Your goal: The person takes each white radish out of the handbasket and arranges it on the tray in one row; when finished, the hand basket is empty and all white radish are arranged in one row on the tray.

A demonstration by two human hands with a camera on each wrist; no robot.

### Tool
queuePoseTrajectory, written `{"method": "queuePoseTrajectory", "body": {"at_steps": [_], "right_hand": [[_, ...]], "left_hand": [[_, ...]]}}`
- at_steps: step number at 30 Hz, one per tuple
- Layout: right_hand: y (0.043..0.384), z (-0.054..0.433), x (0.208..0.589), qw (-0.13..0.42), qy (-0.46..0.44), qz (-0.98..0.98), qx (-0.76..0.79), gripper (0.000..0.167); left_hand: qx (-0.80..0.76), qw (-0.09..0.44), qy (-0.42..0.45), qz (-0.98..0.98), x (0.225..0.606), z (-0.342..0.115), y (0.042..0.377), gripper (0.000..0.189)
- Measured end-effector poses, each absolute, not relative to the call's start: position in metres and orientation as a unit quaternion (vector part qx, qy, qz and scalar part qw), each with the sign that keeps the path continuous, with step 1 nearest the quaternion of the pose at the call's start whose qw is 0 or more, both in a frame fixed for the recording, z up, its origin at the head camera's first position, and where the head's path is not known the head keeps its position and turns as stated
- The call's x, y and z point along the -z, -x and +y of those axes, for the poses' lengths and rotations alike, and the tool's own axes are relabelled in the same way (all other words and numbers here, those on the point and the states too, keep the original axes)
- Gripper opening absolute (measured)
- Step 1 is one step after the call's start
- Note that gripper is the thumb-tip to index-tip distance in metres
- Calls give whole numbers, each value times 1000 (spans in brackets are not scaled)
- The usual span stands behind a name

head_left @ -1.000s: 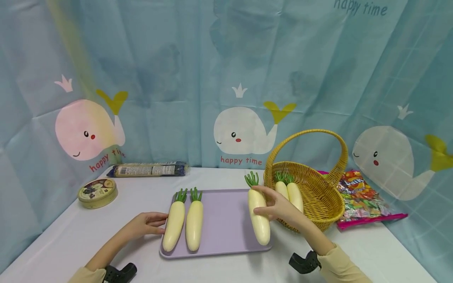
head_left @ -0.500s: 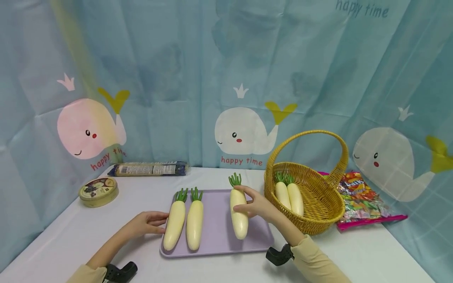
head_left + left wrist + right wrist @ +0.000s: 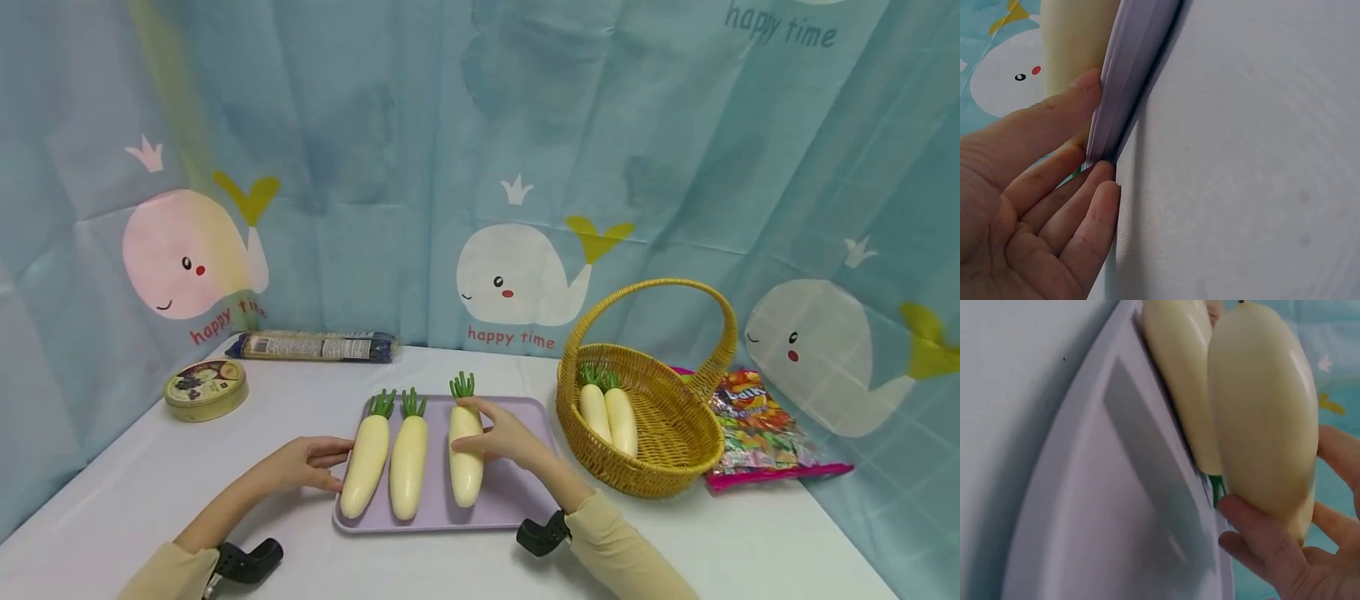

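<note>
Above the lilac tray point(image 3: 510, 502), one daikon point(image 3: 467, 478) is gripped by the right hand point(image 3: 501, 433), nearly parallel to two daikons point(image 3: 408, 468) leftward.

Smooth, cream-coloured, tapered radish with green leafy stubs point(image 3: 467, 477): held over right part of pale purple rectangular tray point(image 3: 498, 500), leafy end pointing away. Two matching radishes on tray: one point(image 3: 365, 467) along left rim, slightly slanted, other point(image 3: 408, 468) just beside it (leafy ends also at far side). Two more, point(image 3: 595, 412) and point(image 3: 622, 423), lie side by side in golden woven basket point(image 3: 637, 477), right of tray.
</note>
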State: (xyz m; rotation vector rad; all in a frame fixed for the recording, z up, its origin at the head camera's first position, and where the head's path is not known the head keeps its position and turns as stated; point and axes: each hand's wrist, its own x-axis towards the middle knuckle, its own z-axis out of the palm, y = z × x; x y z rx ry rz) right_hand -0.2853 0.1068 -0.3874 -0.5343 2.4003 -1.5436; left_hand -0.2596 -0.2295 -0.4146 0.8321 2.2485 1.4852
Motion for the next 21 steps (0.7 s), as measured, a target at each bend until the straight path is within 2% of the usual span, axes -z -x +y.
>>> {"method": "queuePoseTrajectory", "body": {"at_steps": [8,21], "right_hand": [[286,87,386,83,184,877,437,68],[281,78,389,64,200,898,387,67]], "left_hand": [[-521,156,-290,787,413,-230,262,68],[-536,174,-278,778,413,-229,258,67]]}}
